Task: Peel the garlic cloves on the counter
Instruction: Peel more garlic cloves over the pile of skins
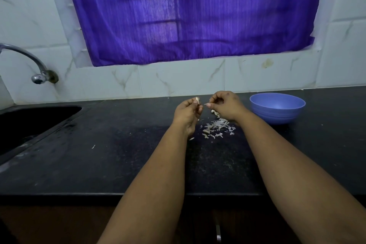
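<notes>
while your left hand (pixel 188 111) pinches a garlic clove (pixel 197 99) above the black counter (pixel 118 144), your right hand (pixel 225 105) is curled on a bit of skin; peel scraps (pixel 215 128) beneath, blue bowl (pixel 277 107) right.

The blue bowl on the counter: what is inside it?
The visible inside of the blue bowl shows only bare wall, with no cloves. Its near rim hides the bottom, so peeled cloves lying there cannot be seen.
</notes>
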`<state>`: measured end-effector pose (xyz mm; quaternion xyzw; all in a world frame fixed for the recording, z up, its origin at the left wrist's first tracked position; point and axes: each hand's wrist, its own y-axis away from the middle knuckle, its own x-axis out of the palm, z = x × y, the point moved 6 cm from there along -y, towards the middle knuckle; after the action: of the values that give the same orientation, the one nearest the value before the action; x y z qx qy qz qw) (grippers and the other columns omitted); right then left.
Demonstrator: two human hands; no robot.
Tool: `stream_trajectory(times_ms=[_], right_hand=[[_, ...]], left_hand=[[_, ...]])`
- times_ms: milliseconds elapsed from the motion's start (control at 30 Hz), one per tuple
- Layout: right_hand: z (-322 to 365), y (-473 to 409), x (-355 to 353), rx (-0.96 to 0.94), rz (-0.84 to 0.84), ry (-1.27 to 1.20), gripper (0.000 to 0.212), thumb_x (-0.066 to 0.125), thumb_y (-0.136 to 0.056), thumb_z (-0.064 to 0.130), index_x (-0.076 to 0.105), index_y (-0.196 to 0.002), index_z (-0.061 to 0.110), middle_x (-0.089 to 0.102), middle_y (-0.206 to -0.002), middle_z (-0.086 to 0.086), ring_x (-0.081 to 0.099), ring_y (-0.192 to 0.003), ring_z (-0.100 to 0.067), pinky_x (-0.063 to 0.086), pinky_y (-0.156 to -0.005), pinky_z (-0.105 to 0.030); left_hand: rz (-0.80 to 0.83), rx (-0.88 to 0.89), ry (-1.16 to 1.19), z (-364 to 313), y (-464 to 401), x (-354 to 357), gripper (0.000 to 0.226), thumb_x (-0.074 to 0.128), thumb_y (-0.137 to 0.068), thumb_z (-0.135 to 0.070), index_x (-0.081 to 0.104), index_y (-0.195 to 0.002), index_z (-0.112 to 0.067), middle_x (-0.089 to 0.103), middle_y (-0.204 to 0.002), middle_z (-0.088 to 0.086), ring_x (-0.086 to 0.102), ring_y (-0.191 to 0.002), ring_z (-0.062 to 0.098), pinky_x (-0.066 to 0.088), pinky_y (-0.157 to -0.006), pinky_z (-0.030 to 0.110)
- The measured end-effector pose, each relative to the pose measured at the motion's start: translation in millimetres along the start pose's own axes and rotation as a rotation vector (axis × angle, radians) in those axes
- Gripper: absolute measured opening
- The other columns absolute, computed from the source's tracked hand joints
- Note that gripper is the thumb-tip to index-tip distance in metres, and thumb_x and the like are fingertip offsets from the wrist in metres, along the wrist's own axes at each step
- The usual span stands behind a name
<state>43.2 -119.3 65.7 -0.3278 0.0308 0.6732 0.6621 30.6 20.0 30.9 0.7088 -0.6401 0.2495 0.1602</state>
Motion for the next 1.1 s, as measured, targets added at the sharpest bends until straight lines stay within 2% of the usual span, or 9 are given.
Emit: stream_trajectory(times_ms=[200,333,467,533,633,733,900,1033,1100], right_hand=[[-4,0,-10,0.075,-0.086,0.031,0.013,0.073,-0.074,0.001,0.068,-0.079,0.012,0.072,-0.075,-0.012,0.064,-0.063,-0.016,0.050,-0.053,-0.022],[-10,-3,-7,0.140,-0.040,-0.097,0.010,0.064,-0.085,-0.005,0.071,-0.092,0.001,0.072,-0.077,-0.015,0.070,-0.074,-0.025,0.059,-0.075,-0.035],[-10,-4,-3,0.094,0.018,-0.034,0.026,0.057,-0.084,-0.013,0.070,-0.101,0.003,0.072,-0.088,-0.011,0.071,-0.085,-0.021,0.059,-0.083,-0.036],[-8,-2,-5,0.080,-0.003,-0.037,0.021,0.064,-0.082,-0.008,0.072,-0.090,0.009,0.074,-0.084,-0.012,0.073,-0.082,-0.023,0.059,-0.081,-0.037],[-5,0,-10,0.083,-0.042,-0.117,0.008,0.076,-0.078,0.000,0.072,-0.078,0.007,0.072,-0.073,-0.016,0.072,-0.068,-0.023,0.060,-0.074,-0.036],[-1,-1,-15,0.035,-0.116,-0.038,0.010,0.077,-0.078,0.012,0.071,-0.072,0.018,0.070,-0.070,-0.009,0.061,-0.059,-0.016,0.054,-0.063,-0.031],[-1,-6,-7,0.074,-0.086,-0.157,0.029,0.054,-0.088,-0.001,0.068,-0.076,0.022,0.069,-0.081,-0.006,0.063,-0.074,-0.015,0.056,-0.077,-0.034],[5,-2,3,0.035,0.003,-0.268,0.002,0.066,-0.090,0.011,0.068,-0.089,0.013,0.069,-0.081,-0.007,0.065,-0.074,-0.014,0.056,-0.077,-0.029],[5,-1,3,0.030,0.005,-0.266,0.002,0.069,-0.087,0.010,0.068,-0.086,0.011,0.069,-0.080,-0.008,0.065,-0.071,-0.013,0.056,-0.075,-0.027]], left_hand=[[0.039,0.052,-0.096,-1,0,3,0.014,0.053,-0.095,0.003,0.054,-0.087,-0.008,0.063,-0.083,0.008,0.060,-0.072,0.013,0.054,-0.064,0.016],[0.065,0.098,-0.158,-1,0,5,0.015,0.054,-0.092,0.009,0.057,-0.087,-0.005,0.065,-0.082,0.011,0.063,-0.076,0.015,0.055,-0.068,0.016],[0.071,0.114,-0.203,0,-2,4,0.016,0.055,-0.091,0.010,0.060,-0.086,-0.004,0.064,-0.083,0.011,0.064,-0.077,0.014,0.056,-0.073,0.016],[0.075,0.122,-0.226,0,-2,4,0.015,0.055,-0.091,0.009,0.061,-0.087,-0.004,0.065,-0.084,0.011,0.064,-0.077,0.014,0.056,-0.075,0.017],[0.086,0.137,-0.234,-1,-1,6,0.013,0.056,-0.091,0.008,0.061,-0.089,-0.003,0.066,-0.083,0.012,0.067,-0.074,0.014,0.057,-0.074,0.018],[0.063,0.157,-0.267,-2,0,5,0.011,0.058,-0.091,0.007,0.060,-0.090,-0.004,0.068,-0.081,0.011,0.067,-0.068,0.013,0.056,-0.070,0.018],[0.043,0.188,-0.331,-3,0,4,0.006,0.060,-0.092,0.000,0.061,-0.087,-0.003,0.066,-0.077,0.009,0.065,-0.060,0.008,0.056,-0.067,0.017],[0.064,0.224,-0.445,-3,1,6,0.011,0.059,-0.094,-0.005,0.062,-0.084,-0.003,0.066,-0.074,0.008,0.064,-0.058,0.006,0.055,-0.063,0.017],[0.056,0.248,-0.546,-3,2,6,0.013,0.061,-0.094,-0.010,0.063,-0.085,-0.001,0.067,-0.075,0.008,0.065,-0.061,0.008,0.053,-0.060,0.016]])
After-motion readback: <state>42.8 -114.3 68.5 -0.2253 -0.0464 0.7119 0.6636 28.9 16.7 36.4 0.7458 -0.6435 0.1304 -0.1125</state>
